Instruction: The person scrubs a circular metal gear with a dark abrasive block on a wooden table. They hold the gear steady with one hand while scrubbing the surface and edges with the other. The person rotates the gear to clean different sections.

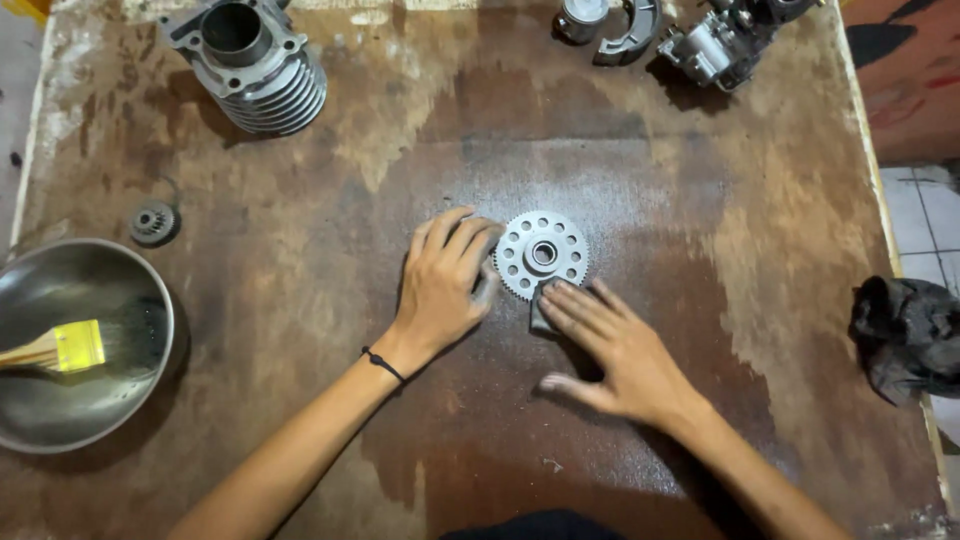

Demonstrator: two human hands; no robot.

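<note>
A round grey toothed gear (541,254) with a ring of holes and a centre hub lies flat in the middle of the worn wooden table (700,250). My left hand (445,285) rests palm down just left of the gear, fingertips touching its left edge. My right hand (610,350) lies flat below and right of it, fingers pressing a small grey piece (538,315), perhaps a cloth or abrasive sheet, against the gear's lower rim. A dark cord bracelet circles my left wrist.
A metal bowl (60,400) holding a yellow-banded brush (60,348) sits at the left edge. A small gear (154,222) lies above it. A finned engine cylinder (255,65) stands far left; other engine parts (715,40) lie far right. A black rag (908,335) hangs at the right edge.
</note>
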